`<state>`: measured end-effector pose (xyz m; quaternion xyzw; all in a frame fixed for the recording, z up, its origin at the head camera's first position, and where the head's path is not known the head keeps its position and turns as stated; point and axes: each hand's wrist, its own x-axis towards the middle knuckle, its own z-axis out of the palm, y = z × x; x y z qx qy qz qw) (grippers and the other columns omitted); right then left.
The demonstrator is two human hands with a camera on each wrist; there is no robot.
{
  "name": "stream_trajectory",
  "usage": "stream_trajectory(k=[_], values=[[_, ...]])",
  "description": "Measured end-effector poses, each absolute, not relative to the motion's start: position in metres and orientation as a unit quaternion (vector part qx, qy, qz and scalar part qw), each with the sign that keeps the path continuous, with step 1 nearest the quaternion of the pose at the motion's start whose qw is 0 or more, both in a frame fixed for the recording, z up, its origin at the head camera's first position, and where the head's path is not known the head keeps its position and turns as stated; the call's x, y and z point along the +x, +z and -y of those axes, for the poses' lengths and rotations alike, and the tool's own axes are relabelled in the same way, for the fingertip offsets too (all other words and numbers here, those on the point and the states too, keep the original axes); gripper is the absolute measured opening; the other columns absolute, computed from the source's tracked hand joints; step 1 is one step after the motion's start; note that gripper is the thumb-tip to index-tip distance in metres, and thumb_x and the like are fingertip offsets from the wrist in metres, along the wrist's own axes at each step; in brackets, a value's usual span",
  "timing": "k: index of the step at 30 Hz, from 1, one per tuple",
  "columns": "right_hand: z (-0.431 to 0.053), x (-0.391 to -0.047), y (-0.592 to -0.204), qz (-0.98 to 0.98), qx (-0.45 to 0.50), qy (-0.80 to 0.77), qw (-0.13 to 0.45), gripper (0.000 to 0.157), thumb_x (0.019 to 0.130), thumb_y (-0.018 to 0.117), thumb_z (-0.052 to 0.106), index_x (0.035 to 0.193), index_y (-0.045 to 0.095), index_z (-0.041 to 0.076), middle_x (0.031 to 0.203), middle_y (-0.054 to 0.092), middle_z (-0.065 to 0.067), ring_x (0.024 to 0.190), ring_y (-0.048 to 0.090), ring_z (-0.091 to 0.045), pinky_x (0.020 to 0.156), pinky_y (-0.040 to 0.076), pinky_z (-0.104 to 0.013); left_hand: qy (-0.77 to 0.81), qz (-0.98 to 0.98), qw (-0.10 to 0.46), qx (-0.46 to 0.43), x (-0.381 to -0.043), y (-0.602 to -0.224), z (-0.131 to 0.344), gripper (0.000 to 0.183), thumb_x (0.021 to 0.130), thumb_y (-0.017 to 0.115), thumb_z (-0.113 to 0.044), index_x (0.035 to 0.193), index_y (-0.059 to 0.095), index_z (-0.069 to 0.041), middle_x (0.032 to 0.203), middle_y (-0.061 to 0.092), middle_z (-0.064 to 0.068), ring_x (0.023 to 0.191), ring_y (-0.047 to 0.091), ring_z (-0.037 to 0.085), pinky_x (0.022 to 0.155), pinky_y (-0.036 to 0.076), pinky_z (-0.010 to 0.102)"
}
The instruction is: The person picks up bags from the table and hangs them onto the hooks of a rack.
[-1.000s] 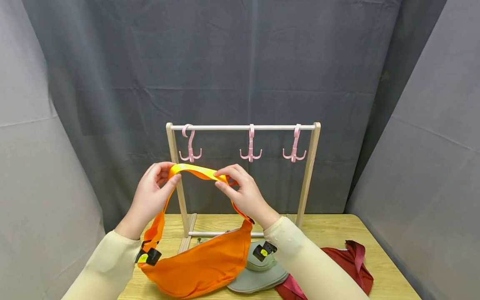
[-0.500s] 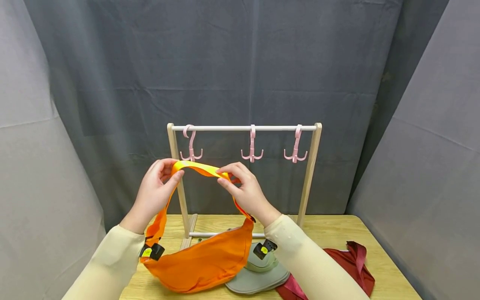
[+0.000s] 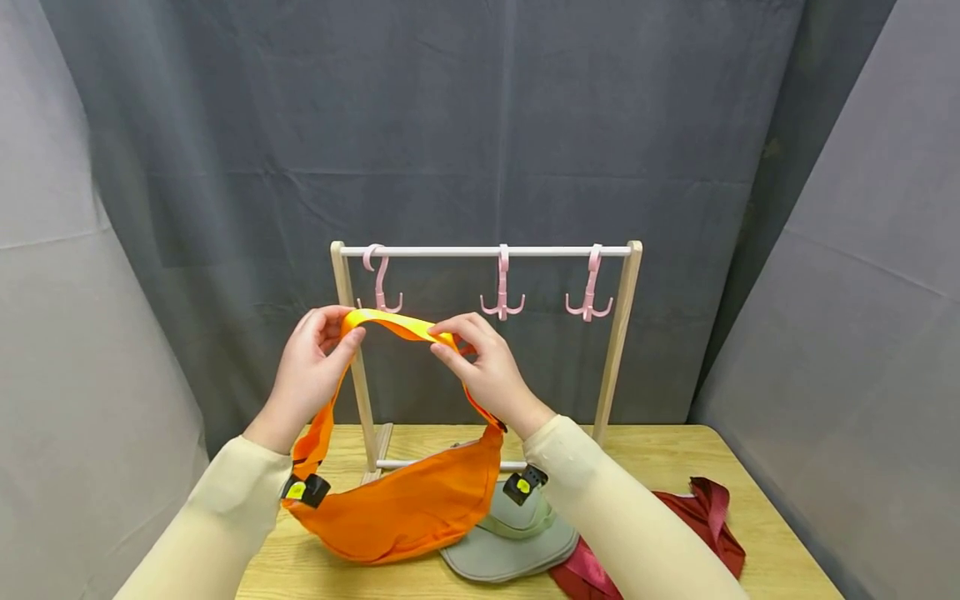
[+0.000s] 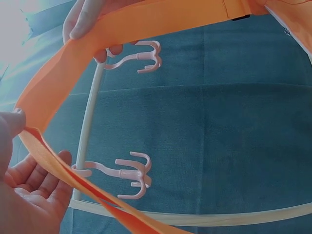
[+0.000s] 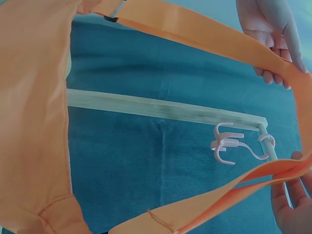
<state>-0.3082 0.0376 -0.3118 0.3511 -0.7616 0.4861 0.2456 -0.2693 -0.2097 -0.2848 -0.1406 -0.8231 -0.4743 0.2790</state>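
An orange waist bag (image 3: 405, 504) hangs from its strap (image 3: 401, 323), which both hands hold up in front of the rack. My left hand (image 3: 315, 358) pinches the strap's left bend between thumb and fingers. With thumb and fingertips, my right hand (image 3: 487, 367) pinches the strap's right side. Between the hands the strap spans in a shallow arch. Behind the left hand, the left pink hook (image 3: 382, 287) hangs on the rack's white bar (image 3: 450, 251), its lower prongs partly covered by the strap. The left wrist view shows the strap (image 4: 146, 22) running between both hands.
Two more pink hooks hang on the bar, one in the middle (image 3: 502, 287) and one at right (image 3: 589, 287). The rack's wooden posts (image 3: 618, 350) stand on the wooden table (image 3: 637, 467). A grey-green cap (image 3: 517, 550) and a dark red bag (image 3: 701, 525) lie at front.
Both hands have risen slightly, lifting the orange waist bag with them. The strap now overlaps the lower prongs of the left hook in the head view. Both grips stay the same.
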Motion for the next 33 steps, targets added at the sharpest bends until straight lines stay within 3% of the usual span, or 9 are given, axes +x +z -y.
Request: stream_trajectory(k=[9,16,24,29,33], values=[[-0.033,-0.314,-0.311,0.766,0.351,0.477,0.248,0.02,0.097,0.073,0.02,0.116,0.073,0.015,0.113,0.064,-0.003,0.1,0.059,-0.019,0.09,0.058,-0.045,-0.475,0.822,0.282,-0.137,-0.275,-0.282,0.211,0.04,0.102,0.066,-0.022,0.132,0.057,0.003,0.122,0.057,0.018,0.104,0.057,0.025,0.088,0.042,0.002],[-0.03,-0.317,-0.308,0.78,0.335,0.467,0.247,0.021,0.097,0.073,0.022,0.118,0.072,0.017,0.113,0.064,-0.002,0.1,0.059,-0.017,0.089,0.056,-0.033,-0.475,0.823,0.283,-0.129,-0.28,-0.281,0.212,0.038,0.101,0.067,-0.019,0.131,0.058,0.003,0.121,0.057,0.018,0.102,0.056,0.024,0.082,0.043,0.002],[-0.028,-0.321,-0.308,0.775,0.331,0.48,0.244,0.022,0.097,0.072,0.023,0.118,0.072,0.015,0.111,0.064,-0.004,0.099,0.06,-0.019,0.089,0.058,-0.047,-0.475,0.827,0.275,-0.124,-0.284,-0.279,0.213,0.038,0.102,0.066,-0.019,0.131,0.059,0.003,0.121,0.057,0.02,0.101,0.056,0.026,0.081,0.044,0.003],[-0.026,-0.325,-0.308,0.778,0.323,0.481,0.244,0.022,0.098,0.072,0.025,0.118,0.072,0.016,0.108,0.064,-0.004,0.098,0.06,-0.018,0.085,0.058,-0.033,-0.472,0.829,0.274,-0.12,-0.288,-0.28,0.214,0.038,0.102,0.066,-0.018,0.133,0.059,0.003,0.12,0.057,0.02,0.101,0.058,0.028,0.079,0.044,0.002],[-0.024,-0.328,-0.306,0.778,0.314,0.493,0.23,0.022,0.098,0.072,0.025,0.119,0.072,0.017,0.104,0.062,-0.004,0.096,0.06,-0.017,0.083,0.056,-0.03,-0.472,0.828,0.276,-0.12,-0.291,-0.281,0.214,0.04,0.102,0.067,-0.02,0.134,0.059,0.002,0.12,0.058,0.02,0.101,0.06,0.028,0.078,0.044,0.002]])
